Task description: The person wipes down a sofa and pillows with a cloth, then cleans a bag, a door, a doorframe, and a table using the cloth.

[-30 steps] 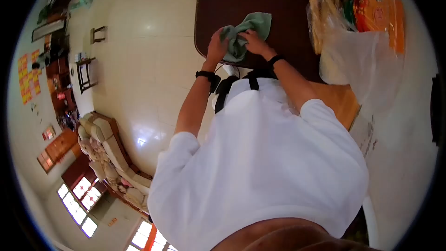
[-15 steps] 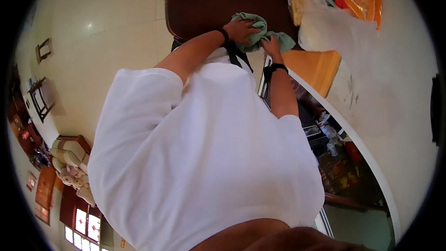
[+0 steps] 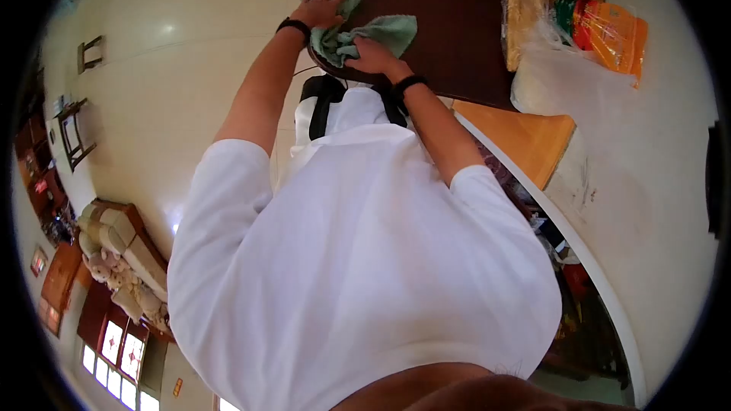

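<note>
A green cloth [image 3: 390, 32] lies bunched and twisted over the rounded corner of a dark brown tabletop [image 3: 442, 23]. My left hand [image 3: 320, 9] grips its far part at the table's left edge, with the fingers over the folds. Nearer to my body, my right hand [image 3: 371, 57] is closed on another part of the cloth, and one end spreads out past my knuckles. The fingertips of both hands are partly hidden in the fabric. Each wrist wears a dark band.
Right of the tabletop are a wooden board [image 3: 525, 137], a clear plastic bag [image 3: 556, 76], an orange packet [image 3: 609, 34] and a wrapped yellow block [image 3: 523, 19] on a pale counter [image 3: 647, 183]. Stools [image 3: 75, 133] and a sofa [image 3: 126, 240] stand on the left.
Both hands have moved left and farther out with the cloth, onto the table's left corner. They are wider apart, and the cloth is more stretched out. The view has shifted slightly.
</note>
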